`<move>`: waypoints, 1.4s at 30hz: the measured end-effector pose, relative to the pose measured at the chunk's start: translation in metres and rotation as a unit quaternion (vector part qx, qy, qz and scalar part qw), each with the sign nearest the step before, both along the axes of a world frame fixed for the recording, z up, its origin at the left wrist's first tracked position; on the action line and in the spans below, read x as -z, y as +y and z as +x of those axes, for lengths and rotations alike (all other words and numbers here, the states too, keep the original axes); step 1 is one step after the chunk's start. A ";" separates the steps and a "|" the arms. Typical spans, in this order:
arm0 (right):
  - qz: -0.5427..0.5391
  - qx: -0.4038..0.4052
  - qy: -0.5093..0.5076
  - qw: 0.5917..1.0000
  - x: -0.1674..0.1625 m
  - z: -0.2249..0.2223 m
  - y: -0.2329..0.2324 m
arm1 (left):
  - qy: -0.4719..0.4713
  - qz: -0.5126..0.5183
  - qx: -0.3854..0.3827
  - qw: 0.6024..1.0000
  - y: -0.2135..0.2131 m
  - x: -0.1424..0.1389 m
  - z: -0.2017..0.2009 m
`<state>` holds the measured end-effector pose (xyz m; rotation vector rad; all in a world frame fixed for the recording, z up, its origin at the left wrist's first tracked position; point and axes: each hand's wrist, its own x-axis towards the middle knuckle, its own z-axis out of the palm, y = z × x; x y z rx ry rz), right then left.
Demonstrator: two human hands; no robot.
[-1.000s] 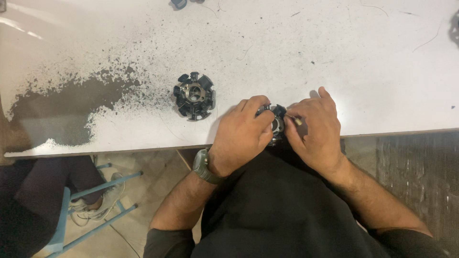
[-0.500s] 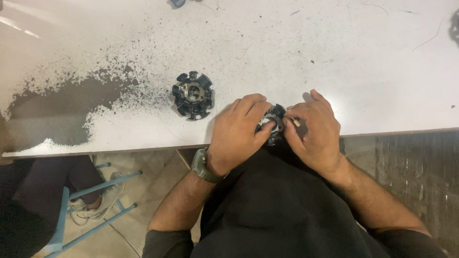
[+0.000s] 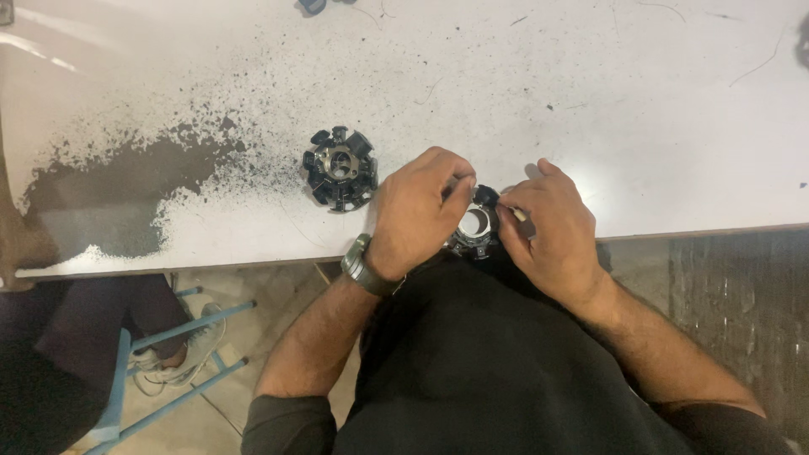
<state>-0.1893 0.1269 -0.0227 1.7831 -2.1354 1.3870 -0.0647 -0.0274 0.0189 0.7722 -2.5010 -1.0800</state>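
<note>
Stator cores: we count two | one black core (image 3: 340, 168) lies free on the white table (image 3: 640, 126), left of the hands | second core (image 3: 474, 226) at the near table edge, gripped between our left hand (image 3: 415, 215) and right hand (image 3: 549, 227), fingers closed on it | wristwatch (image 3: 364, 265): one.

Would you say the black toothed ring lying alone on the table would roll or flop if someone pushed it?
The toothed ring lies flat on the white table, so it would likely slide rather than roll. It looks like solid metal with thick teeth, so probably stiff and heavy for its size. The dark grit around it might drag.
</note>
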 end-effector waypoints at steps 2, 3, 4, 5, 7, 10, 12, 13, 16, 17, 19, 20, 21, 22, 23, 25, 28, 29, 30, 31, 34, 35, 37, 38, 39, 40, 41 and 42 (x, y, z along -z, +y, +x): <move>-0.003 0.007 0.008 1.000 -0.001 0.000 0.000 | 0.053 -0.016 0.018 0.998 0.002 -0.001 0.005; -0.003 0.007 0.005 1.000 -0.001 -0.001 0.001 | 0.081 -0.038 0.032 0.995 0.003 -0.002 0.009; -0.002 0.007 0.002 1.000 -0.001 -0.001 0.001 | 0.109 -0.060 0.047 0.991 0.004 -0.002 0.013; -0.002 0.007 -0.002 1.000 -0.002 -0.001 0.001 | 0.116 -0.087 0.053 0.988 0.006 -0.002 0.017; -0.002 0.011 0.002 1.000 -0.002 -0.001 0.001 | 0.131 -0.141 0.061 0.979 0.009 0.000 0.023; -0.005 0.015 -0.002 1.000 -0.001 0.000 0.000 | 0.090 -0.200 0.074 0.973 0.009 0.001 0.027; -0.003 0.015 -0.004 1.000 -0.001 0.000 -0.001 | 0.075 -0.250 0.115 0.959 0.009 0.000 0.028; 0.001 0.013 -0.004 1.000 -0.001 0.000 -0.001 | 0.067 -0.275 0.133 0.950 0.009 -0.001 0.028; 0.004 0.011 -0.003 1.000 -0.001 0.000 -0.002 | 0.068 -0.228 0.149 0.960 0.012 -0.002 0.027; 0.004 0.011 -0.002 1.000 -0.001 0.001 -0.002 | 0.072 -0.201 0.115 0.970 0.013 -0.002 0.026; -0.027 -0.009 0.001 1.000 -0.001 0.002 0.001 | 0.082 -0.148 0.051 0.984 0.014 -0.001 0.025; -0.042 -0.016 0.002 0.999 -0.001 0.002 0.002 | 0.082 -0.143 0.047 0.985 0.014 0.001 0.025; -0.045 -0.022 0.003 0.999 0.000 0.003 0.004 | 0.081 -0.135 0.043 0.987 0.013 0.003 0.025; -0.048 -0.027 0.004 0.998 0.001 0.005 0.006 | 0.078 -0.126 0.039 0.988 0.014 0.005 0.025; -0.050 -0.033 0.004 0.998 0.003 0.006 0.007 | 0.083 -0.124 0.039 0.988 0.014 0.006 0.026; -0.043 -0.037 0.006 0.998 0.007 0.009 0.007 | 0.093 -0.123 0.039 0.987 0.014 0.009 0.028; -0.037 -0.044 0.018 0.998 0.013 0.010 0.004 | 0.109 -0.122 0.044 0.986 0.014 0.012 0.031; -0.035 -0.046 0.022 0.998 0.015 0.011 0.002 | 0.108 -0.120 0.039 0.986 0.014 0.013 0.032; -0.029 -0.043 0.024 0.998 0.016 0.011 0.001 | 0.108 -0.119 0.034 0.986 0.014 0.014 0.033; -0.024 -0.040 0.027 0.999 0.017 0.012 0.000 | 0.107 -0.118 0.029 0.987 0.014 0.014 0.033; -0.017 -0.030 0.033 0.999 0.018 0.013 -0.001 | 0.101 -0.116 0.032 0.988 0.014 0.016 0.035; -0.016 -0.026 0.033 0.999 0.018 0.013 -0.002 | 0.098 -0.117 0.032 0.988 0.014 0.017 0.036; -0.016 -0.026 0.035 0.999 0.017 0.014 -0.002 | 0.094 -0.120 0.033 0.988 0.014 0.020 0.037; -0.016 -0.025 0.036 0.999 0.017 0.014 -0.002 | 0.096 -0.120 0.039 0.987 0.013 0.021 0.038; -0.023 -0.027 0.035 0.999 0.017 0.014 -0.003 | 0.099 -0.121 0.044 0.987 0.014 0.022 0.039; -0.031 -0.029 0.035 0.999 0.017 0.015 -0.003 | 0.101 -0.122 0.049 0.986 0.014 0.023 0.040; -0.038 -0.031 0.034 0.998 0.017 0.015 -0.004 | 0.101 -0.128 0.046 0.986 0.014 0.024 0.041; -0.039 -0.036 0.036 0.998 0.017 0.016 -0.005 | 0.100 -0.134 0.043 0.985 0.016 0.025 0.041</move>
